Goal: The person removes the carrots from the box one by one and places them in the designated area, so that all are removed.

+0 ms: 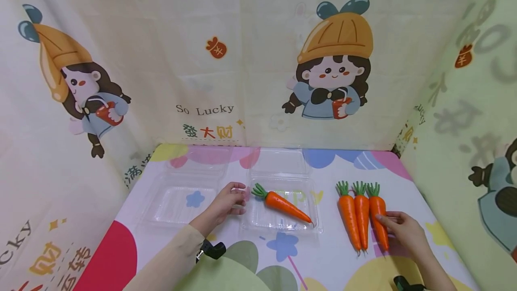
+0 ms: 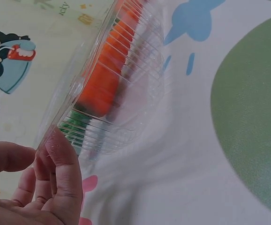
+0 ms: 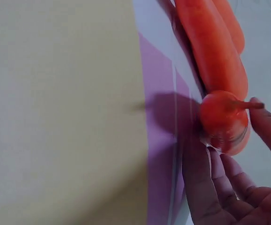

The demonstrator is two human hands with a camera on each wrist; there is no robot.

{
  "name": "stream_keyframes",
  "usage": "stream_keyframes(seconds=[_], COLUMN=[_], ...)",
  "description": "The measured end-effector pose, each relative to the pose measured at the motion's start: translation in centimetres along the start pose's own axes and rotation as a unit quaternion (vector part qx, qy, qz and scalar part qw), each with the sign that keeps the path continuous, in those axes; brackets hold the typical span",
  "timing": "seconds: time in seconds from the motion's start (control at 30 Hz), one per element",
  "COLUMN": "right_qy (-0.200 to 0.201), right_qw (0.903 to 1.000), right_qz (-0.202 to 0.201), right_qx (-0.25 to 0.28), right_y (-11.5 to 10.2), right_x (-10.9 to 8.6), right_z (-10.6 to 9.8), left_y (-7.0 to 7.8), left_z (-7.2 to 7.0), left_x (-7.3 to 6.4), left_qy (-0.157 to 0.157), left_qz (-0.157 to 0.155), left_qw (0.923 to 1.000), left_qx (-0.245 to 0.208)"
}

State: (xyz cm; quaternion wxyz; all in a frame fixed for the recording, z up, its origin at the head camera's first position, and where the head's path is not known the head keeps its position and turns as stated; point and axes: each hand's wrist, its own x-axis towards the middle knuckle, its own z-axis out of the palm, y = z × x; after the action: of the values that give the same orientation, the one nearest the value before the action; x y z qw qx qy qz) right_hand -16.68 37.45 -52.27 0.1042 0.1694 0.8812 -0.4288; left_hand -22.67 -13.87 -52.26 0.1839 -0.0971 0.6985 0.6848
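Note:
In the head view a clear plastic clamshell box stands with its lid folded back, and one orange carrot with a green top lies slantwise in it. My left hand is at the box's left side. The left wrist view shows the thumb and index finger pinching the box's edge. On the right, three carrots lie side by side, tops pointing away. My right hand pinches the rightmost carrot near its lower part. In the right wrist view thumb and fingers lie on either side of that carrot.
A second clear box with its lid laid back stands left of the first. The other two carrots, one left and one middle, lie close beside the held one. A printed curtain closes off the back and sides of the table.

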Motion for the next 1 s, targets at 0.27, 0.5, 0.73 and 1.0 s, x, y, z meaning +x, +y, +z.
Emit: stream_keyframes(seconds=[0.27,0.5,0.73,1.0], right_qy=[0.037,0.038,0.037,0.045], right_qw=[0.9989,0.9991,0.9989,0.9974], right_qz=[0.006,0.012,0.011,0.014], right_qx=[-0.028,0.015,0.025,0.054], right_y=[-0.2,-0.3,-0.6,-1.3], right_x=[0.1,0.0,-0.1,-0.4], right_z=[-0.6,-0.7,-0.7,-0.6], left_y=[0.0,0.0,0.1,0.2], left_z=[0.0,0.0,0.0,0.0], left_x=[0.0,0.0,-0.2,-0.2], left_qy=[0.0,0.0,0.003,0.0], left_qz=[0.0,0.001,0.003,0.0], left_qw=[1.0,1.0,1.0,1.0], left_qx=[0.0,-0.001,0.002,0.002])
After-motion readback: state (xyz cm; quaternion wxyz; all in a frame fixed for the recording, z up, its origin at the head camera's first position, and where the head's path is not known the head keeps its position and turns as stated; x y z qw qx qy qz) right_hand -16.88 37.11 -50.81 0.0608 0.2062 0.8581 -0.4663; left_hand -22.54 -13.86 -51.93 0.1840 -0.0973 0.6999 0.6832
